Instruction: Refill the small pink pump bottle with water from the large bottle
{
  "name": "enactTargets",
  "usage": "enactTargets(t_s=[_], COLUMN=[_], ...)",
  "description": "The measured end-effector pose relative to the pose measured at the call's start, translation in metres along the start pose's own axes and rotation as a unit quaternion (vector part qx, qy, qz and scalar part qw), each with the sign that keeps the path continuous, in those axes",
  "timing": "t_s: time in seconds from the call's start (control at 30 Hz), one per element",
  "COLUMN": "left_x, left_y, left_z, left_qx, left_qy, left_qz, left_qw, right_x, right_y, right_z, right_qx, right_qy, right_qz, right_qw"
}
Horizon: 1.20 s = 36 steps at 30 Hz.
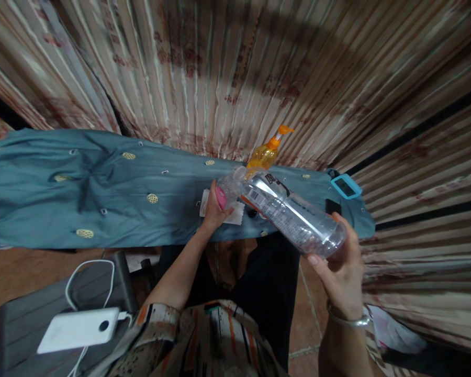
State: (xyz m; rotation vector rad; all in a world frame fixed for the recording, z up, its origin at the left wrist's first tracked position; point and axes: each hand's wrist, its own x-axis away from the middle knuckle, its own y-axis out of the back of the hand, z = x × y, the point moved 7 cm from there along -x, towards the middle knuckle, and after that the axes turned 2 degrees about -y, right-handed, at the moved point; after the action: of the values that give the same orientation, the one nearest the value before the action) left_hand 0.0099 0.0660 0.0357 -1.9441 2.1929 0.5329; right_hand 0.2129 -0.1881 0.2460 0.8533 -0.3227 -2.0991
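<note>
A large clear plastic bottle point(294, 214) with a printed label is tilted, its base in my right hand point(345, 272). The fingers and thumb of that hand close around the base. My left hand point(215, 212) is closed around a small clear plastic container point(232, 184) with a pink part at its lower end. The large bottle's neck end meets or overlaps the small container; I cannot tell whether they touch. A white paper piece point(237, 213) with a jagged edge lies under my left hand. Just behind stands an orange pump bottle point(264, 154) with yellow liquid.
A green-blue cloth point(113, 204) with pineapple prints covers the narrow table. At its right end are a blue-framed device point(346, 186) and a dark flat object point(333, 207). A white power bank point(78, 330) with a cable rests on a grey stool point(19, 324). Pleated curtains point(220, 68) hang behind.
</note>
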Motion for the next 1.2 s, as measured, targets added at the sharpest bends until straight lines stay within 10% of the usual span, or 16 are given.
enactTargets(t_s=[1.2], left_x=[0.001], left_y=[-0.0015], left_z=[-0.0032], left_qx=[-0.002], left_qy=[0.028], left_qz=[0.014], left_qw=[1.0], right_x=[-0.0044], right_y=[0.0026], right_z=[0.0027], right_qx=[-0.025], right_qy=[-0.003], right_qz=[0.003], right_qw=[1.0])
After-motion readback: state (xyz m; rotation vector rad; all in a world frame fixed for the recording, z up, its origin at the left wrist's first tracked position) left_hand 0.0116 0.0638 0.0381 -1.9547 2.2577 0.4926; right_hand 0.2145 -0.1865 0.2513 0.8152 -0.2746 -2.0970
